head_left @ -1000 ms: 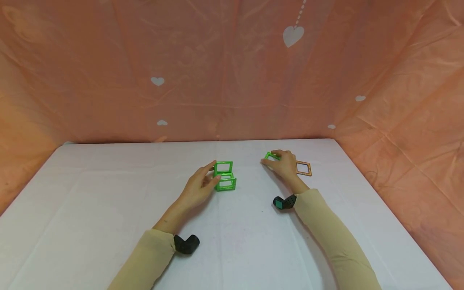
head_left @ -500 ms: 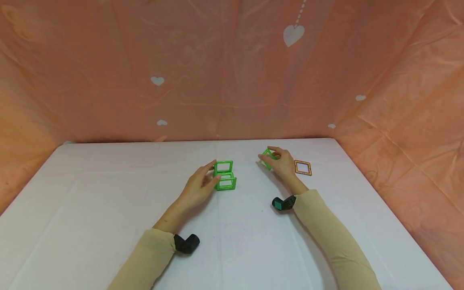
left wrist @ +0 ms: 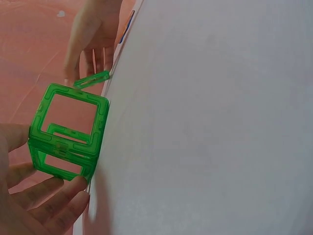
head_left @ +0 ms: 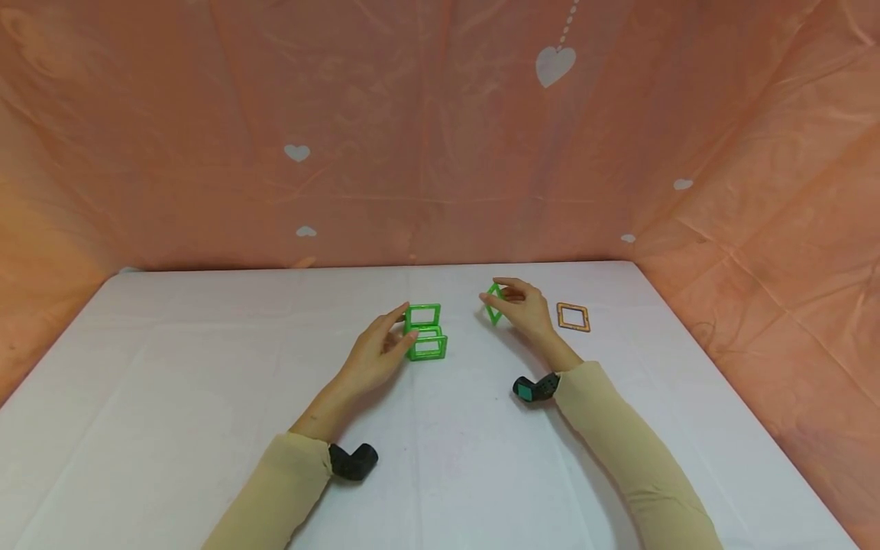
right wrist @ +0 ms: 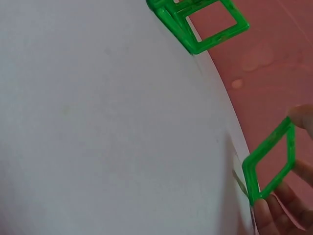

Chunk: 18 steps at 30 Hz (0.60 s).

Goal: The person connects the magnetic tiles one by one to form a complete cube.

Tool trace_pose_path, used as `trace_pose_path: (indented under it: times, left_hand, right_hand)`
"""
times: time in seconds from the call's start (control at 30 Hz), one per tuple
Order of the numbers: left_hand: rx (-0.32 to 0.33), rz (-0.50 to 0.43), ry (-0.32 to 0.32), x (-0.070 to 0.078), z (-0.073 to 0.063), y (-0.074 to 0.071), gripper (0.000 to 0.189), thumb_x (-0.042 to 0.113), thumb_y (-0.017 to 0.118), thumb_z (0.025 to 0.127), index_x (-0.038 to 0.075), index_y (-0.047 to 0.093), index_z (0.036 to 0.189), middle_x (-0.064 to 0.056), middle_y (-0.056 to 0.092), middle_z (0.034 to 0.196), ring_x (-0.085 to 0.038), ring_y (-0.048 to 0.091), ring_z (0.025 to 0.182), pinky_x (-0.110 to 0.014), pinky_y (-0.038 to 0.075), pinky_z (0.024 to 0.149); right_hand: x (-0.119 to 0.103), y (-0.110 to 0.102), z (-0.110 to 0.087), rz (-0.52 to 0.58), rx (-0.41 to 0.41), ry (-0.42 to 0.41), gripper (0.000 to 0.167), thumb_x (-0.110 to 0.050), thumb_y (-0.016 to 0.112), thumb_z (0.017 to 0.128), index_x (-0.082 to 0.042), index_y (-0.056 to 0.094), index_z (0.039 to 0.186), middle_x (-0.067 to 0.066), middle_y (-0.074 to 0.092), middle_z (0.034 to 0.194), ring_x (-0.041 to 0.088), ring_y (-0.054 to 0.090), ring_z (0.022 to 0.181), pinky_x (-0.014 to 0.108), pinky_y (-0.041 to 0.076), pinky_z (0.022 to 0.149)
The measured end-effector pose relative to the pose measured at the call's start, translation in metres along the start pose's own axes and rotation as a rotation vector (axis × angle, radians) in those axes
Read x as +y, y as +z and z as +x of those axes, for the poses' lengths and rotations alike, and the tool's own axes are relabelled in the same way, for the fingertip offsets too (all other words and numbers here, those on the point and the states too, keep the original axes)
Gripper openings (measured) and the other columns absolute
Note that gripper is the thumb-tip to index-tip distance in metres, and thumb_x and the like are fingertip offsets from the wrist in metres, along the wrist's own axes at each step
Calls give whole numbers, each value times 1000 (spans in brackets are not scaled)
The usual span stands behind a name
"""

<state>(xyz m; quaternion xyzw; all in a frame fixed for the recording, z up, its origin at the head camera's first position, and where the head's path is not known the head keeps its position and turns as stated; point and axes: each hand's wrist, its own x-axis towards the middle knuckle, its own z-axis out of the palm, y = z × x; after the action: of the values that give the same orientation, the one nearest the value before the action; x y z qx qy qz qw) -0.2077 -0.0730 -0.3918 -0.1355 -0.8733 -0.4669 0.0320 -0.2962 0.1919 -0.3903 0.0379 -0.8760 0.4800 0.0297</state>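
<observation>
Shifted away from the table's right edge since the earlier head views, the loose green square frame [right wrist: 267,142] now stands tilted up on a corner in the right hand [head_left: 524,305], which has travelled with it. Thumb and fingertips pinch the frame by its rim; whether its lowest corner touches the table [head_left: 206,367] cannot be told. It is near the table's far edge, right of the middle, between a green block and an orange square frame, apart from both.

That green block [left wrist: 61,148], made of joined square frames, has kept its place near the middle of the table's far half. The left hand [head_left: 371,359] has stayed there too, gripping it between thumb and fingers from the side facing the table's left edge.

Nearer the far right corner, the orange square frame [head_left: 574,328] lies flat, unmoved. Both arms, in beige sleeves [head_left: 626,435], reach in from the near edge, each with a dark device [head_left: 354,463] at the wrist. Beyond the far edge hangs an orange-pink cloth [head_left: 440,153] with pale hearts [head_left: 555,66].
</observation>
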Motion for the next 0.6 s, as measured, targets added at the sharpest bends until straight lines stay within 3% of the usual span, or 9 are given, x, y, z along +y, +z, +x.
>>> trace_pose_path:
  times: [0.6]
  left_hand:
    - [8,-11,20,-1,0,0,57,21,57,97,3,37,147,-21,51,136,-30,62,100,-46,50,89]
  right_hand:
    - [-3,3,-5,151,-119,-59,53,-25,72,86,-9,55,134,16,58,123,32,60,116,44,46,95]
